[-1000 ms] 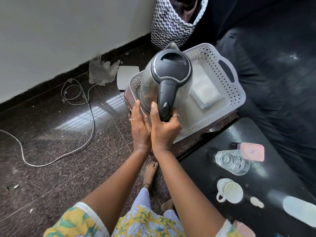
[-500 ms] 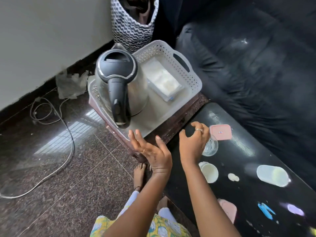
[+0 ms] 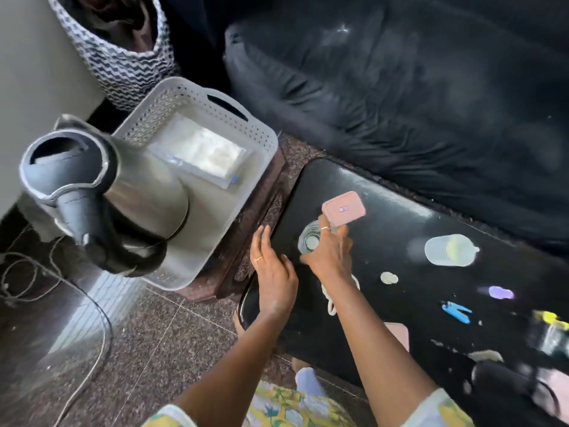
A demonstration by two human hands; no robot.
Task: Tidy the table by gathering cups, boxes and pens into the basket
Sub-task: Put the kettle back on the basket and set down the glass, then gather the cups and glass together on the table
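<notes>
A second ago both hands held the kettle over the basket. Now the kettle stands inside the basket, at its near left end, beside a flat white packet, and both hands have left it. The view has turned toward the black table. The right hand has reached the glass cup, which stands upright near the left end of the table, just beside the pink box. Its fingers curl around the side of the glass, so I judge that it grips the glass, though the picture is a little blurred here. The left hand is open, with fingers straight, over the left edge of the table, and it holds nothing. This means that the kettle step is finished and the gathering of cups begins with this glass. On the table there remain the pink box, a white mug partly hidden under the right forearm, a plastic cup lying on its side, and a small blue thing, perhaps a pen, so most of the task is not yet done.
</notes>
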